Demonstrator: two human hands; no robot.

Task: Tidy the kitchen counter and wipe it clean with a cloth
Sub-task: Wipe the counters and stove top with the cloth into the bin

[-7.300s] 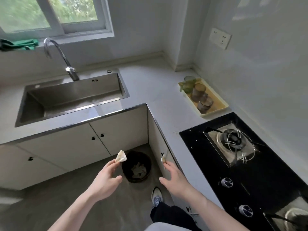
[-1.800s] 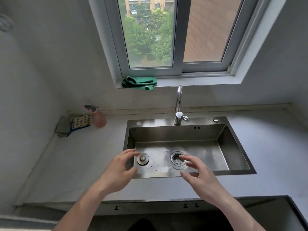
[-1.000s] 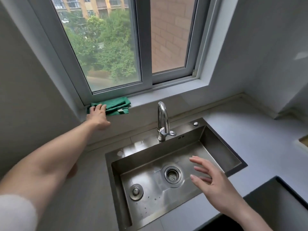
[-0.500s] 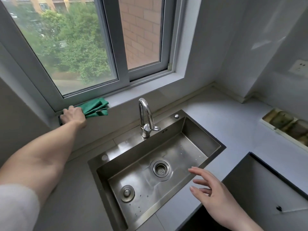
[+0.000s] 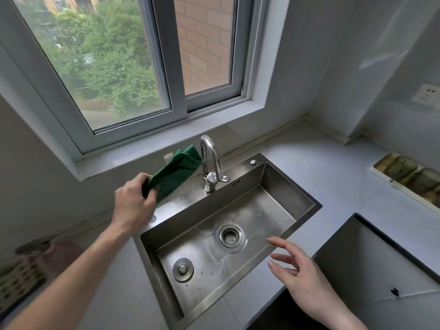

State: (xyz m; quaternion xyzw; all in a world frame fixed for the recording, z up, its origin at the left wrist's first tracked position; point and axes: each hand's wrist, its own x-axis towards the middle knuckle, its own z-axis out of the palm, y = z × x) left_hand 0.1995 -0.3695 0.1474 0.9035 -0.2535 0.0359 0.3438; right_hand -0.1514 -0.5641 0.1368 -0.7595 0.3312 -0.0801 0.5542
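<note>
Left hand (image 5: 133, 206), centre-left of frame, grips a bunched corner of the green cloth (image 5: 177, 172), which trails up toward the faucet (image 5: 210, 163), held above the sink (image 5: 295, 194) rim, likely for wetting. Right hand (image 5: 300, 279), lower right, hovers empty with fingers spread and relaxed near the grey surface (image 5: 333, 167), likely ready for the tap.

- Home kitchen for sure: stainless sink (image 5: 283, 194) set into a pale grey counter (image 5: 309, 151), chrome tap (image 5: 210, 160) at its back edge
- Drain strainer (image 5: 230, 236) and loose plug (image 5: 182, 269) in the basin
- Black hob (image 5: 371, 265) at the counter's right end
- Tray of glasses (image 5: 414, 178) along the right wall
- Sliding window (image 5: 133, 67) above, trees and brick flats outside
</note>
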